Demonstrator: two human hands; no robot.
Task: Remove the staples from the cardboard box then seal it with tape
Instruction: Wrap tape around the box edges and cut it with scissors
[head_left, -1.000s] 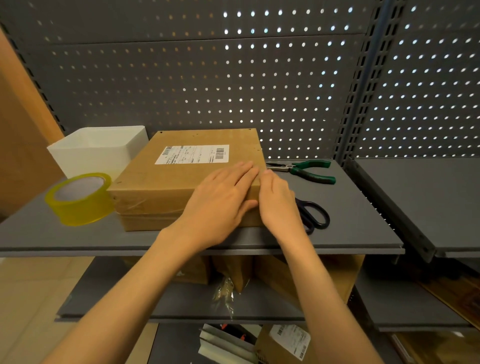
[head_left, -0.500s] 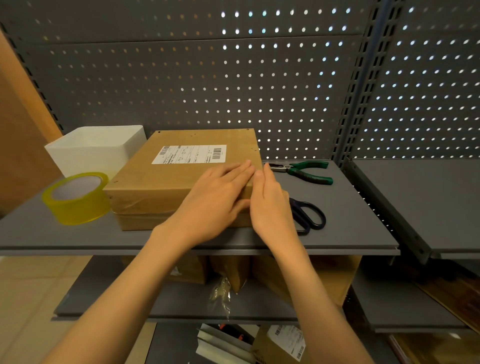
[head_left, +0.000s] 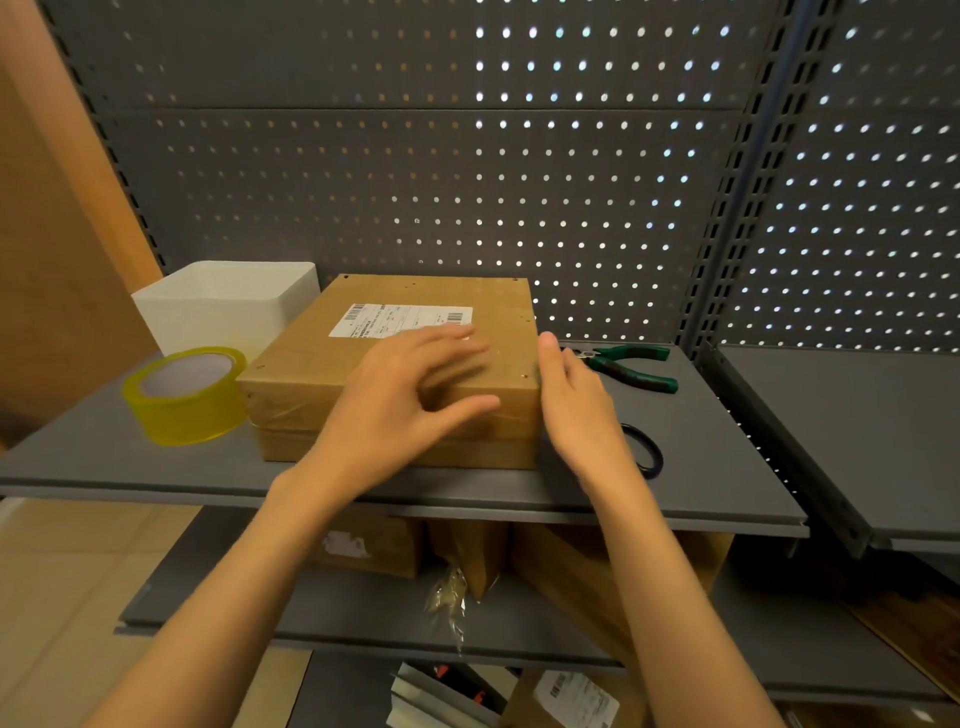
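Note:
A flat brown cardboard box (head_left: 311, 364) with a white shipping label lies on the grey shelf (head_left: 727, 467). Clear tape runs across its front face. My left hand (head_left: 405, 405) hovers over the box's near right part with fingers spread and thumb apart, blurred by motion, holding nothing. My right hand (head_left: 576, 410) stands edge-on beside the box's right side, fingers straight, at or just off the cardboard. A roll of yellowish tape (head_left: 184, 395) sits left of the box. Green-handled pliers (head_left: 631, 366) lie to the right, and black scissors (head_left: 644, 449) are partly hidden behind my right wrist.
A white open bin (head_left: 223, 306) stands behind the tape roll. A perforated grey back panel (head_left: 467, 182) closes the shelf. A second grey shelf (head_left: 857, 426) adjoins at the right. More cardboard boxes (head_left: 571, 571) sit on the shelf below.
Both hands were pressed together flat on the box's right top edge. Now they have separated: the left lifted and spread, the right shifted to the box's right side.

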